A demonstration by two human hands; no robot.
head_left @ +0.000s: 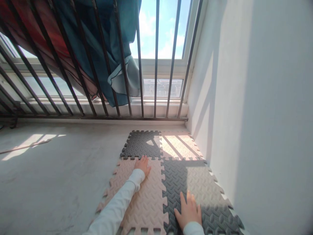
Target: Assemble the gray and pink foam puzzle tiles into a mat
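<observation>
Four-sided foam puzzle mats with toothed edges lie on the floor by the wall. My left hand rests flat near the far edge of the near pink mat, its fingertips at the seam with the far dark grey mat. With fingers spread, my right hand lies on the near dark grey mat. Beyond that one is a sunlit pink mat. A gap shows along the seam between the two near mats. Neither hand holds anything.
A black metal railing runs across in front of the window. Blue and red cloths hang behind its bars. A white wall borders the mats on the right. On the grey floor at left lies a thin stick-like thing.
</observation>
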